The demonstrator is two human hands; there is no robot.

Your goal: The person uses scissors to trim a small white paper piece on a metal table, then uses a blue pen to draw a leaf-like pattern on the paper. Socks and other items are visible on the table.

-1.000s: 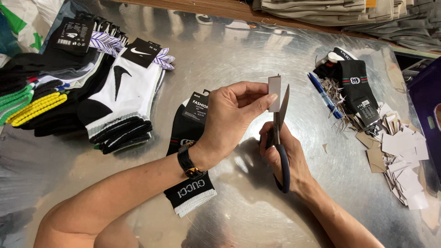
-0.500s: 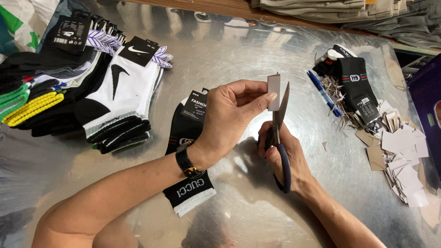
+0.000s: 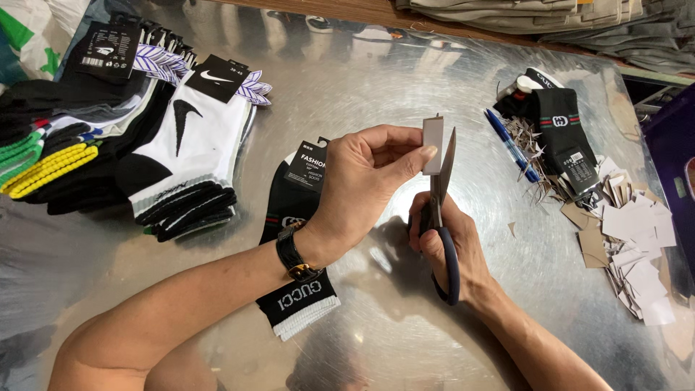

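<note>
My left hand (image 3: 365,177) pinches a small white card tag (image 3: 433,145) between thumb and fingertips, held upright above the shiny metal table (image 3: 376,80). My right hand (image 3: 449,242) grips dark-handled scissors (image 3: 441,217), blades pointing up along the tag's right edge. A black wristwatch (image 3: 293,257) sits on my left wrist. Beneath my left forearm lies a black sock pair with a white cuff and a black card label (image 3: 297,217).
At the left is a pile of black, white, green and yellow socks (image 3: 123,137) with card labels. On the right lie a blue pen (image 3: 510,145), a black striped sock (image 3: 561,130) and a heap of cut paper scraps (image 3: 630,239). Folded cloth is stacked at the far edge.
Almost nothing differs: both hands stay in place with the tag against the scissor blades; the view shifts very slightly.
</note>
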